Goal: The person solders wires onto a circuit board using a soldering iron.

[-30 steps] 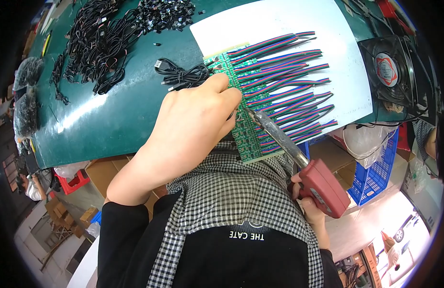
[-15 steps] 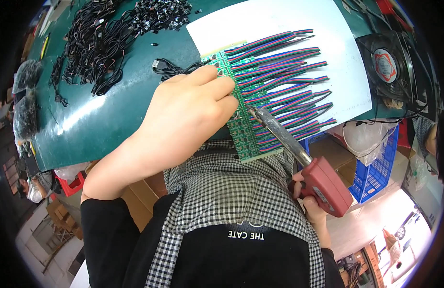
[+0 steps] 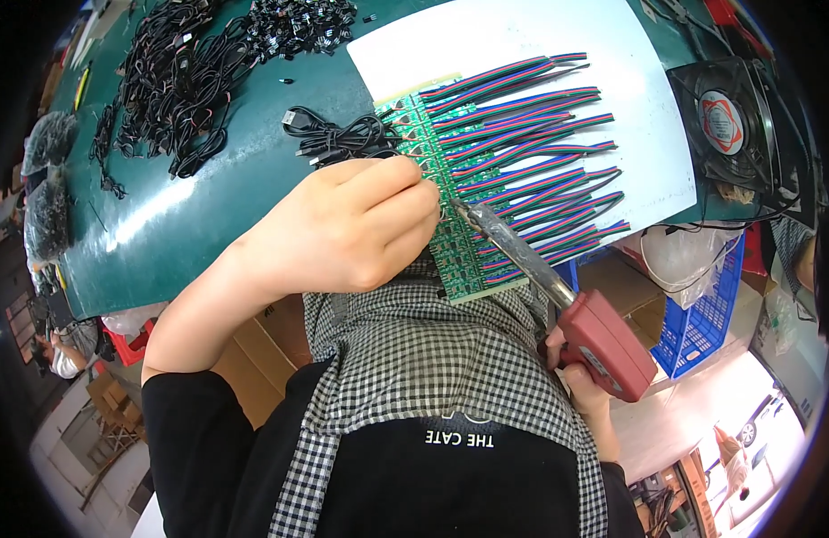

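Observation:
A green circuit board panel (image 3: 454, 240) lies at the table's near edge, with rows of flat multicoloured ribbon wires (image 3: 522, 130) running off its right side. My left hand (image 3: 356, 220) is closed at the board's left edge, fingertips pinched together; what they grip is hidden behind the knuckles. Behind that hand, a coiled black USB cable (image 3: 338, 133) lies on the table, with leads reaching the board. My right hand (image 3: 583, 381) is wrapped around the red handle of a soldering gun (image 3: 609, 348). Its dark tip meets the board just right of my left fingers.
A white sheet (image 3: 611, 108) lies under the wires. Tangled black cables (image 3: 177, 90) and a heap of small black connectors (image 3: 298, 27) occupy the far left of the green table (image 3: 262, 179). A black fan (image 3: 724, 125) stands at right, above a blue crate (image 3: 701, 309).
My left hand has moved nearer to me along the board's left edge, uncovering more of the USB cable and upper solder points. The soldering gun has shifted slightly left and away from me.

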Motion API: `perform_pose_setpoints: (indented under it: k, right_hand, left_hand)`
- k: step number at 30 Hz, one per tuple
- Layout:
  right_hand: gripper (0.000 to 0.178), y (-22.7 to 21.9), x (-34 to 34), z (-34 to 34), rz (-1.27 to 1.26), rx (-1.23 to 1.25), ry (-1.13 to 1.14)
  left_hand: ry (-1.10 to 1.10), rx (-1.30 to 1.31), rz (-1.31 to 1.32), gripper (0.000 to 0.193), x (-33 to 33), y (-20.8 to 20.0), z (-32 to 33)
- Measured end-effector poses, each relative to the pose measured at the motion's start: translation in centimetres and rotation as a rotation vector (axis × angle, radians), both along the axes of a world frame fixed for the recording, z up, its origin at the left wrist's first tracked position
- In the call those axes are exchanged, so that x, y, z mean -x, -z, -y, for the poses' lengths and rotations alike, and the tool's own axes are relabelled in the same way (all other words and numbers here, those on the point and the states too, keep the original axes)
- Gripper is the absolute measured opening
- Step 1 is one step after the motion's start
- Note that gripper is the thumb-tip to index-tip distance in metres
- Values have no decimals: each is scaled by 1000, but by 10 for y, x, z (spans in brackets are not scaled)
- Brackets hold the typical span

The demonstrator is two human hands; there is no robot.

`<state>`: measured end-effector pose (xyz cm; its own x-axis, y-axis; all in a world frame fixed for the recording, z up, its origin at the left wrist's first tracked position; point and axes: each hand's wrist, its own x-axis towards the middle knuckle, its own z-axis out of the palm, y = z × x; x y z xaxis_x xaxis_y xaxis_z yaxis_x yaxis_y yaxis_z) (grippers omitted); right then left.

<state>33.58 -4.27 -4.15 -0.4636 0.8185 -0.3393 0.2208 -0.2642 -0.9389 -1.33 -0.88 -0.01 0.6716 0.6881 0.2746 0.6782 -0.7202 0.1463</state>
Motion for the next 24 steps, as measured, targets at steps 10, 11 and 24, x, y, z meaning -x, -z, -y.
perform_pose_setpoints:
  k: [10,11,24]
  right_hand:
    - [71,2,1,2,-10,29,-11]
    - [71,5,-2,3,34,-41,-40]
    - [68,-6,4,0,95,-38,1]
  left_hand:
    - [-24,-99,44,28,-1,7,2]
    - [-19,-91,22,28,-1,8,3]
    - [-16,-80,-43,29,-3,4,4]
